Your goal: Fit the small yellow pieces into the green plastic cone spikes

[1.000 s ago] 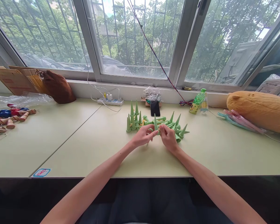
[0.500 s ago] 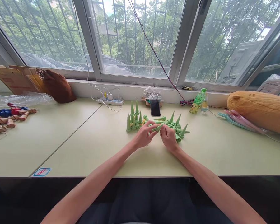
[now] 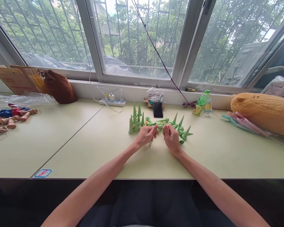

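Observation:
A heap of green plastic cones lies on the pale table, some upright at the left, others on their sides. My left hand and my right hand meet just in front of the heap. Both are closed in a pinch on a green cone piece held between them; its tip points down toward the table below my left fingers.
A black phone leans against the sill behind the heap. A power strip, a green bottle, a brown pouch, wooden toys at the left and a tan plush at the right also lie here.
The held green piece stood upright, then tilted sideways, and is now lower between my fingers. Both hands stayed in front of the heap.

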Motion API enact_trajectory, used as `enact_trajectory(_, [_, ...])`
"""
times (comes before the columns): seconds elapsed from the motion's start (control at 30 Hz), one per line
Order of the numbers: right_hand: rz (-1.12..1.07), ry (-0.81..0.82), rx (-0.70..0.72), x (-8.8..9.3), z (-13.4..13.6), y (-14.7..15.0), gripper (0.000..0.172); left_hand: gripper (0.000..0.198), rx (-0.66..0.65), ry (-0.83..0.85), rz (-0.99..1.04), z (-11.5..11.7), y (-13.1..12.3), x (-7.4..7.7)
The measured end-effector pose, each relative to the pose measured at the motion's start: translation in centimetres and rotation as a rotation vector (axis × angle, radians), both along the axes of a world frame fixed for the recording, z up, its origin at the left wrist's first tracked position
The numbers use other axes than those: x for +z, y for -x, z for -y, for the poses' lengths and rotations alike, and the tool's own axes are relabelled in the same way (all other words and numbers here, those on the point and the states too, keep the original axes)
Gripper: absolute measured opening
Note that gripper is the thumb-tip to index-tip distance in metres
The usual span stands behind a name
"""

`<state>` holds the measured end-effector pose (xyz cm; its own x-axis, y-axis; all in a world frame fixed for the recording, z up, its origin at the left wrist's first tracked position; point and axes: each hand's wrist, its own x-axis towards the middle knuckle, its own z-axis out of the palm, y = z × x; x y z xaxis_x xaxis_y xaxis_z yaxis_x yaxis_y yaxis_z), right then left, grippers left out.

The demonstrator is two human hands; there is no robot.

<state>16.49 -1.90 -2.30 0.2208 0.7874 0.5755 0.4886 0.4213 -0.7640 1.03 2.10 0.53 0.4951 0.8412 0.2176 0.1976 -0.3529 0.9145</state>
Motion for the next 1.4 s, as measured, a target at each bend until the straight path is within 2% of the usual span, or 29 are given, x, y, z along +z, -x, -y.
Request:
enact_trajectory(0.07, [0.015, 0.004, 0.002, 0.1, 0.1, 0.1, 0.036, 0.075, -0.070, 0.161, 0.057, 0.1, 0.0, 0.3])
enact_trajectory(0.17, [0.039, 0.009, 0.020, 0.3, 0.3, 0.2, 0.036, 0.078, -0.138, 0.275, 0.061, 0.2, 0.0, 0.8])
enact_trajectory(0.33, [0.033, 0.013, 0.065, 0.3, 0.4, 0.1, 0.035, 0.070, -0.187, 0.335, 0.021, 0.4, 0.3, 1.0])
enact_trajectory(0.57, [0.024, 0.023, 0.087, 0.6, 0.6, 0.1, 0.033, 0.058, -0.240, 0.329, 0.045, 0.3, 0.6, 1.1])
enact_trajectory(0.7, [0.052, 0.004, 0.074, 0.4, 0.4, 0.0, 0.034, 0.050, -0.234, 0.216, 0.017, 0.3, 0.7, 1.0])
enact_trajectory(0.97, [-0.003, 0.045, 0.105, -0.3, 0.0, -0.3, 0.037, 0.034, -0.090, -0.265, -0.009, 0.1, 0.4, -0.1])
enact_trajectory(1.07, [-0.017, 0.049, 0.106, -0.4, -0.1, -0.2, 0.038, 0.031, -0.053, -0.392, -0.012, -0.2, 0.4, -0.5])
enact_trajectory(1.4, [-0.043, 0.048, 0.122, -0.2, 0.0, -0.1, 0.041, 0.032, -0.048, -0.388, -0.080, -0.2, 0.8, -0.2])
